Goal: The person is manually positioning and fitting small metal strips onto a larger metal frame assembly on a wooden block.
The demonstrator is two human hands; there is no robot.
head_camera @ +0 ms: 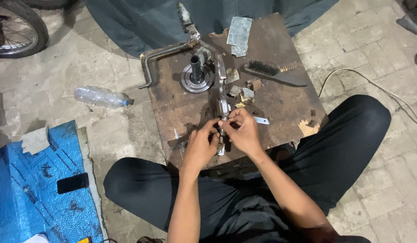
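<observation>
My left hand (200, 146) and my right hand (242, 131) meet at the near end of a long grey metal part (222, 101) that lies on a dirty wooden board (289, 101). Fingertips of both hands pinch the part at about the same spot, where it has a rounded joint. What lies between the fingers is too small to tell. Further up the board stand a round metal hub with a dark shaft (196, 75) and a bent metal lever (161, 56).
A wire brush (274, 72), small scraps (244, 92) and a pale sheet piece (239, 32) lie on the board. A plastic bottle (102, 96), a blue sheet (33, 189) with a phone (72, 182), a wheel (15, 27) and a cable (375, 87) are around it.
</observation>
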